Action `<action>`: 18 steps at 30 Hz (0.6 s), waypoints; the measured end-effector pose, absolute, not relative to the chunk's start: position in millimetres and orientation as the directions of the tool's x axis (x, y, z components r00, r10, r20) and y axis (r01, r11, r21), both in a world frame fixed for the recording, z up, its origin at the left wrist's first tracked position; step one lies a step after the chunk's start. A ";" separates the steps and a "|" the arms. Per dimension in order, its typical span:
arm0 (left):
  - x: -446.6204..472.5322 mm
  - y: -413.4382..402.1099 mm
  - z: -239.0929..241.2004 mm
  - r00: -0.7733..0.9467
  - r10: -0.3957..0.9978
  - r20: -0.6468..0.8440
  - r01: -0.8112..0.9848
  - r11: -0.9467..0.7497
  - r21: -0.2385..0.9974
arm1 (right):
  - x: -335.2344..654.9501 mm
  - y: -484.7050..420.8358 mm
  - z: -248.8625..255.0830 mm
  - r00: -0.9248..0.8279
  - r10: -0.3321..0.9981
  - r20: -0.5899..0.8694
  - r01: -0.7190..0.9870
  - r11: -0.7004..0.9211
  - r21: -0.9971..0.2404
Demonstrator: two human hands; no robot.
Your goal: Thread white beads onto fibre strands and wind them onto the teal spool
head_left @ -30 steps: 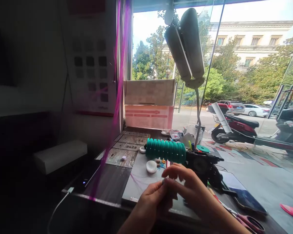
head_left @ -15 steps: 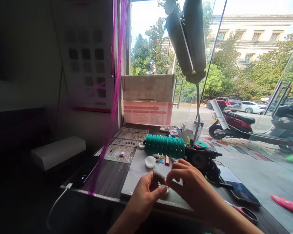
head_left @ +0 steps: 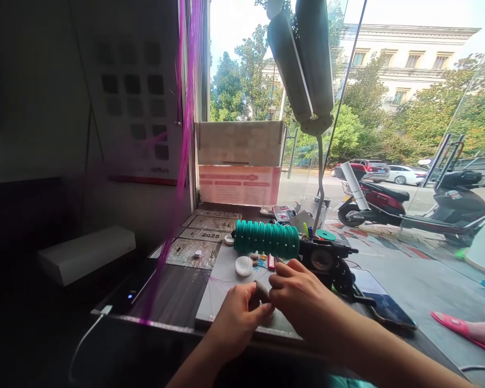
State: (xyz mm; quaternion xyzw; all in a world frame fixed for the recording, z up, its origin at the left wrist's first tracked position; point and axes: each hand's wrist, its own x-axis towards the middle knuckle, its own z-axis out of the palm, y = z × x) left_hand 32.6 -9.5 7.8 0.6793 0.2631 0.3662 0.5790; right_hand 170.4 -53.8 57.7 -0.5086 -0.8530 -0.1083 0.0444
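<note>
My left hand (head_left: 238,315) is closed in a pinch, with a grey cover (head_left: 262,291) on its index finger. Between thumb and fingers it has a small round whitish beaded piece, now almost wholly hidden. My right hand (head_left: 297,291) meets the left fingertips, its thumb and fingers pressed together; whatever is in them is too small to make out. Both are over a pale board (head_left: 210,302). Just beyond them are a white round dish (head_left: 243,266) and a red-and-white small item (head_left: 271,262). Behind stands a teal ribbed roller (head_left: 267,238) with white studs.
The roller joins a black cranked device (head_left: 327,258). A phone (head_left: 383,296) lies to the right. Purple strands (head_left: 181,172) hang at the left, above a dark table (head_left: 170,291). A lamp (head_left: 307,70) rises near the window. A pink shoe (head_left: 450,323) shows at far right.
My right hand has come down and in against the left fingertips, covering the beaded piece. The whole view has shifted slightly, and more of a foot in the pink shoe shows.
</note>
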 end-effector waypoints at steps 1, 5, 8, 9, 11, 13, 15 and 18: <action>34.1 -8.6 7.5 0.600 0.777 0.191 -0.085 -0.175 0.981 | 173.0 -52.9 58.6 -0.477 0.857 0.194 0.879 0.459 0.132; 50.2 -5.1 12.0 0.556 0.804 0.212 -0.212 -0.110 0.971 | 203.1 -39.0 76.5 -0.417 0.857 0.301 0.880 0.464 -0.100; 75.0 -1.7 17.9 0.365 0.889 0.278 -0.331 -0.155 0.931 | 232.5 -18.2 91.6 -0.201 0.857 0.475 0.846 0.396 -0.357; 84.7 0.0 18.9 0.294 0.908 0.299 -0.360 -0.185 0.915 | 239.5 -11.0 93.2 -0.115 0.845 0.521 0.836 0.366 -0.409; 103.4 4.0 18.4 0.171 0.928 0.331 -0.397 -0.242 0.885 | 247.4 1.0 90.1 -0.022 0.818 0.575 0.822 0.342 -0.456; 119.0 8.3 15.0 0.091 0.935 0.344 -0.406 -0.280 0.870 | 248.6 7.9 81.3 -0.007 0.801 0.598 0.806 0.359 -0.471; 130.1 11.5 10.7 0.051 0.936 0.349 -0.412 -0.299 0.861 | 246.8 9.7 72.5 0.003 0.787 0.617 0.782 0.383 -0.492; 139.7 12.9 6.3 0.019 0.936 0.351 -0.438 -0.308 0.845 | 244.8 6.9 66.5 0.014 0.782 0.623 0.760 0.397 -0.514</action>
